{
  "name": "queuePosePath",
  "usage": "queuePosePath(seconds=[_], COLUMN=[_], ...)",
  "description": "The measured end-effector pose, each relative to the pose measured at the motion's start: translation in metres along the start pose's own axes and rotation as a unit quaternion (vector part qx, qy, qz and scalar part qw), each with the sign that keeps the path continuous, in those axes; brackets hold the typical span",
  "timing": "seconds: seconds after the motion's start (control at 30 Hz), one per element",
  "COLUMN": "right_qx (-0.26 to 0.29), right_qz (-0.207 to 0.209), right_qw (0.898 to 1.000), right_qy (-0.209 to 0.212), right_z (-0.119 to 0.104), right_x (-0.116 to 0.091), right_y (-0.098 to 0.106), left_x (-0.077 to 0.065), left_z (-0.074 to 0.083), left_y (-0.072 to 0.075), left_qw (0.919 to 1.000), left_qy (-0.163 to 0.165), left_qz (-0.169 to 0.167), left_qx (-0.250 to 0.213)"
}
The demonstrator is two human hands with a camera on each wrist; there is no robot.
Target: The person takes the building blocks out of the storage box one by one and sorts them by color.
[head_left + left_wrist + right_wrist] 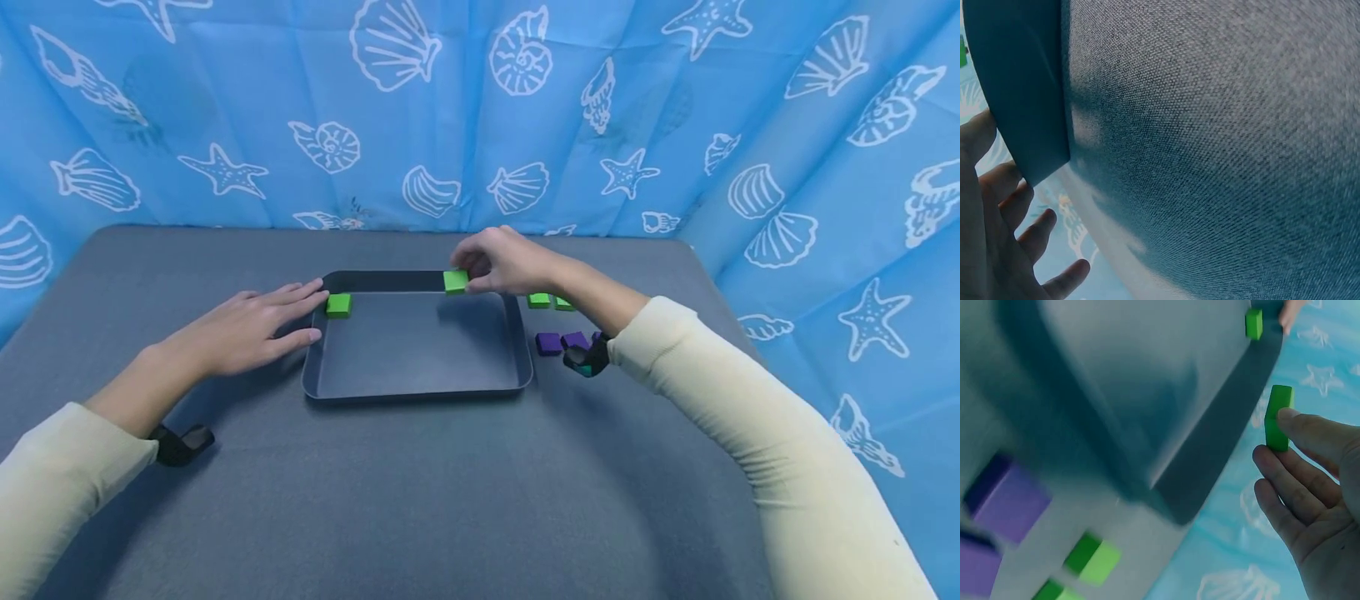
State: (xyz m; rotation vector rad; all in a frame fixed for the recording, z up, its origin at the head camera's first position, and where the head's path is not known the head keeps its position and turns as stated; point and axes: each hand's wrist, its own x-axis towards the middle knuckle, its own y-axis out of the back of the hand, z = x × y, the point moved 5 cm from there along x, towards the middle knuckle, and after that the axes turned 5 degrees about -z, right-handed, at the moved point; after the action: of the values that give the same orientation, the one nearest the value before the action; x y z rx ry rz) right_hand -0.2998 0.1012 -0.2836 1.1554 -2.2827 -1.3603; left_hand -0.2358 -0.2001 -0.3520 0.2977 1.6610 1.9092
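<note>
A dark rectangular baking tray (420, 350) lies on the grey cloth-covered table. One green block (339, 306) sits inside it at the far left corner. My left hand (258, 327) rests at the tray's left edge with its fingers extended, touching the rim in the left wrist view. Above the tray's far side, my right hand (504, 260) pinches another green block (455, 282) between thumb and fingers. In the right wrist view that held block (1279, 419) is clear of the tray wall.
Right of the tray lie two green blocks (538, 301) and, nearer, several purple blocks (549, 343), partly hidden by the right wrist's black strap (587, 358). A blue shell-patterned curtain (465, 108) hangs behind the table and along its right side.
</note>
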Motion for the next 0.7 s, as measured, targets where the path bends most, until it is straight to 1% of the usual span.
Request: queuePosePath(seconds=[0.2,0.43,0.57,0.7], right_qx=[0.001,0.004,0.013,0.015], right_qz=[0.031,0.075,0.094,0.122], right_qw=[0.999,0.996,0.993,0.988], right_qy=[-0.029,-0.048,-0.071,-0.097], right_z=[0.026,0.061,0.082,0.101], right_x=[-0.034,-0.078,-0.103,-0.128], right_y=[0.021,0.038,0.044,0.052], left_x=[0.000,-0.001,-0.001,-0.001], left_z=[0.001,0.002,0.003,0.004], left_y=[0.000,0.000,0.001,0.001], left_qw=[1.0000,0.9999,1.0000,1.0000], left_qy=[0.002,0.008,0.007,0.006], left_qz=[0.000,0.004,0.004,0.004], left_qx=[-0.001,-0.005,-0.003,0.000])
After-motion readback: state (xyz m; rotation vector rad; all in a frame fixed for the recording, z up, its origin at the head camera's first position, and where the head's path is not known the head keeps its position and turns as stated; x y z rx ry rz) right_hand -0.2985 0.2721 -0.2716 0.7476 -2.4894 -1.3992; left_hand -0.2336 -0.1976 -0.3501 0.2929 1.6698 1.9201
